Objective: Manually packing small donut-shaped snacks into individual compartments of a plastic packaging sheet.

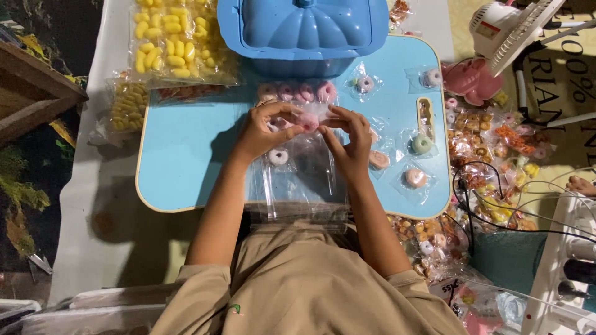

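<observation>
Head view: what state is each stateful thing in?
Blue pumpkin-shaped plastic box: lid on.
Small clear plastic bag with pink ring: held by both hands.
Left hand: pinching it.
Right hand: pinching it.
White fan: tipped over.

Single head-worn view, looking steeply down, close over blue table (180, 161)

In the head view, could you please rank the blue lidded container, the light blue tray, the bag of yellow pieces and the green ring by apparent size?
1. light blue tray
2. blue lidded container, cropped by the frame's top edge
3. bag of yellow pieces, also cropped, so these two are uncertain
4. green ring, clearly smallest
</observation>
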